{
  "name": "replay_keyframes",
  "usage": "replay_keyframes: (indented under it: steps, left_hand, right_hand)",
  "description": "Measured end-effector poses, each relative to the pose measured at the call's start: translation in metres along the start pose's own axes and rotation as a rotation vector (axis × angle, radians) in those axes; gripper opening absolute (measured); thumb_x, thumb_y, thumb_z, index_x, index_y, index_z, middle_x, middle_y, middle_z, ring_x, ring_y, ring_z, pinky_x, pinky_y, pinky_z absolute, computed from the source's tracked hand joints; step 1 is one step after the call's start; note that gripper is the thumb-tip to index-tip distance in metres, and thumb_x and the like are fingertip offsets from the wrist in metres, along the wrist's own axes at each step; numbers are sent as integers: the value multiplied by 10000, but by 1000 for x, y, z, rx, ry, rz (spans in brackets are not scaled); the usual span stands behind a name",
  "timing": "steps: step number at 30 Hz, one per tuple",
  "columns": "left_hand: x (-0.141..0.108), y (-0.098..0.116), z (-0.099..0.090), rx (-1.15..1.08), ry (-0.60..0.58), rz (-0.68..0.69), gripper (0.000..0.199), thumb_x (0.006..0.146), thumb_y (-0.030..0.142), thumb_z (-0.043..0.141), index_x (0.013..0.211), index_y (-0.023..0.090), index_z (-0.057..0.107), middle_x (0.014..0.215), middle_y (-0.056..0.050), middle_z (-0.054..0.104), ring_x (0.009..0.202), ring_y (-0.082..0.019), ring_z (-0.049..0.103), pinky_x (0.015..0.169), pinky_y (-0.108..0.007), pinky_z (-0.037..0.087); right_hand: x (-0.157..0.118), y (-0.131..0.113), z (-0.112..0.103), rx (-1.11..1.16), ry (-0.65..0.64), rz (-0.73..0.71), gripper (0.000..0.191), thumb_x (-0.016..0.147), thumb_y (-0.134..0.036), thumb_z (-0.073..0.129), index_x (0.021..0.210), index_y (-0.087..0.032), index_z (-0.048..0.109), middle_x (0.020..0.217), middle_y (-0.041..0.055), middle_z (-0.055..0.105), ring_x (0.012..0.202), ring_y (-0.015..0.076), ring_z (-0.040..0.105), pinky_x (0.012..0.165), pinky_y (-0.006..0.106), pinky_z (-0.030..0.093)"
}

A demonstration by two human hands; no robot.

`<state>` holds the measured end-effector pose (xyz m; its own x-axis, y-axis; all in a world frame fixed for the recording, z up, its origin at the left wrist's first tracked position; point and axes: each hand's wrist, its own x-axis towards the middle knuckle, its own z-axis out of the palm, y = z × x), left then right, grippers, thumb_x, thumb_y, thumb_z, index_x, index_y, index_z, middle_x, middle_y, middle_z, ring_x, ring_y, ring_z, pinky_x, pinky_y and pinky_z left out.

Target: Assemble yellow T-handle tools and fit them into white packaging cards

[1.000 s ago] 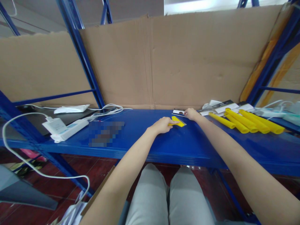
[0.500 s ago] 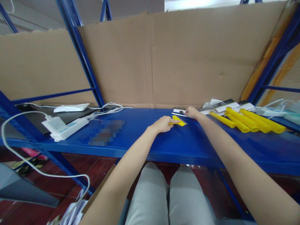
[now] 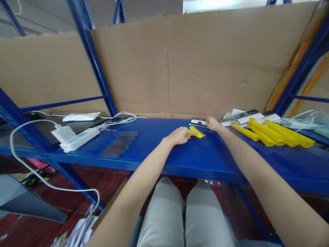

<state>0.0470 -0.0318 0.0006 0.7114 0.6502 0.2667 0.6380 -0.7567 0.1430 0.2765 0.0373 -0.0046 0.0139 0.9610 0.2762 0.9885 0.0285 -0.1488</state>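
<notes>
My left hand (image 3: 180,136) is closed on a small yellow tool (image 3: 197,132) with a flat, wide end, low over the blue shelf (image 3: 154,151). Just behind and to the right, my right hand (image 3: 214,124) has its fingers closed beside a thin, long silvery strip (image 3: 201,126). What its fingers hold, if anything, is too small to make out. Near that hand lies a white and black packet (image 3: 197,121). Several yellow tubes (image 3: 267,132) lie to the right of my right forearm.
A white power strip (image 3: 81,139) with a plugged-in adapter (image 3: 63,133) and coiled cables (image 3: 125,117) is on the left. More packets (image 3: 249,116) lie at the back right. Cardboard (image 3: 200,65) stands along the back, between blue posts.
The view has shifted slightly, and the scene sits a little further right. My right hand has moved slightly right beside the strip. My left hand keeps its hold on the yellow tool.
</notes>
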Motion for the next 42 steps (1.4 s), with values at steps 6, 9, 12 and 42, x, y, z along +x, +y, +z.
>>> replay_keyframes:
  steps: [6,9,12,42]
  left_hand:
    - [-2,-1,1,23,14,5,432,842,129,526,1247,252,614,1079,-60,676,941,-187,615,881,-309,446]
    - [-1,-1,1,21,21,3,435,854,130,514,1260,257,605,1091,-64,666,953,-186,612,892,-306,440]
    - [-1,0,1,22,34,-7,433,864,139,509,1271,260,595,1091,-65,656,971,-191,605,900,-307,436]
    - [9,-12,-2,-1674,-70,-545,607,858,23,445,1428,182,309,1099,-142,643,718,-132,682,698,-270,571]
  right_hand:
    - [-1,1,1,189,125,66,227,794,-57,488,910,-94,679,920,131,710,803,173,640,706,207,440]
    - [1,2,1,291,127,99,212,765,-44,505,869,-111,676,856,89,709,750,152,626,682,200,441]
    - [2,2,-2,437,139,133,207,787,-62,500,896,-97,673,820,80,700,676,133,604,644,204,446]
    - [-38,-47,-21,1049,127,-89,49,776,-116,556,752,-158,562,720,7,613,618,91,546,615,207,472]
